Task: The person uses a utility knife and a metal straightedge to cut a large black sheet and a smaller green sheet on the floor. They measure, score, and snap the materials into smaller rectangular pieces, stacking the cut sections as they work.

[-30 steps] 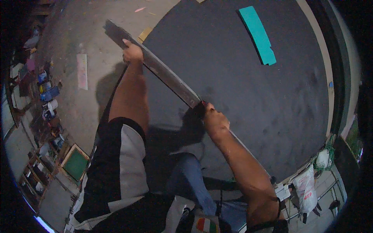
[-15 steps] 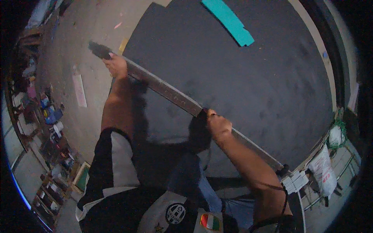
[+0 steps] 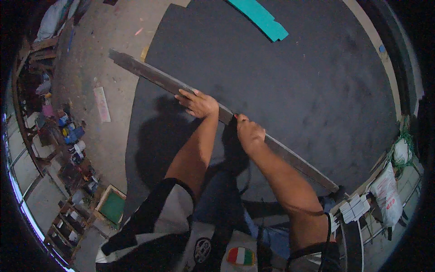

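A long grey metal straightedge (image 3: 156, 76) lies slanting across a black sheet (image 3: 317, 99), from upper left to lower right. My left hand (image 3: 201, 105) rests on it a little left of its middle, fingers spread over the bar. Just to the right, my right hand (image 3: 251, 132) is closed at the bar's edge. A small reddish spot shows at its fingertips, but what it holds is hidden. Dark shadows of my arms fall on the sheet below the bar.
A turquoise strip (image 3: 260, 20) lies on the sheet's far part. On the tan surface at left is a pale strip (image 3: 102, 104). Cluttered tools and boxes (image 3: 72, 131) stand at far left, near a green framed board (image 3: 112, 206). White sacks (image 3: 386, 192) hang at right.
My left hand has slid along the straightedge from its upper left end toward the middle, close to my right hand. The right hand stays near the bar's middle. The view has shifted slightly.
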A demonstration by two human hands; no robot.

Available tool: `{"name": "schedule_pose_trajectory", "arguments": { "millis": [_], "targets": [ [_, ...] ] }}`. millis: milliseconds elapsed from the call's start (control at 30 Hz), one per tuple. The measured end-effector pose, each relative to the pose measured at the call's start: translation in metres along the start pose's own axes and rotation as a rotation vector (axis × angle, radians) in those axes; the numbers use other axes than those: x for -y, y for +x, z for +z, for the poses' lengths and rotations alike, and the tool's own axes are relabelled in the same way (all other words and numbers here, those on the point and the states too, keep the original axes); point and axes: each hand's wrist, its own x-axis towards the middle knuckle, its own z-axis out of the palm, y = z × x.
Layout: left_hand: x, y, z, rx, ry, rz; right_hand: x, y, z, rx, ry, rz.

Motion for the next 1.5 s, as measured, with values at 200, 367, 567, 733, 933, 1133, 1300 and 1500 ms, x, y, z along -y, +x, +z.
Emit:
{"name": "schedule_pose_trajectory", "arguments": {
  "millis": [200, 367, 567, 733, 933, 1133, 1300, 1500],
  "targets": [
    [0.011, 0.008, 0.021, -0.069, 0.202, 0.025, -0.005, 0.004, -0.003, 0.040, 0.029, -0.008],
    [0.026, 0.016, 0.036, 0.045, 0.598, 0.077, -0.016, -0.003, -0.001, 0.034, 0.057, -0.012],
    [0.021, 0.016, 0.031, 0.170, 0.904, 0.201, -0.068, -0.030, 0.013, 0.103, 0.022, 0.053],
    [0.039, 0.020, 0.048, 0.051, 0.616, 0.206, -0.136, -0.062, 0.043, 0.162, -0.065, 0.126],
    [0.049, 0.031, 0.066, -0.155, 0.319, 0.135, -0.163, -0.068, 0.066, 0.148, -0.052, 0.128],
    [0.036, -0.142, 0.044, -0.170, 0.101, 0.346, -0.164, -0.069, 0.077, 0.021, 0.010, 0.069],
    [0.093, -0.155, 0.090, -0.337, 0.196, 0.537, -0.164, -0.069, 0.073, -0.001, 0.044, 0.007],
    [0.032, -0.168, 0.054, -0.090, 0.615, 0.257, -0.167, -0.062, 0.072, 0.095, 0.078, 0.039]
  ]
}}
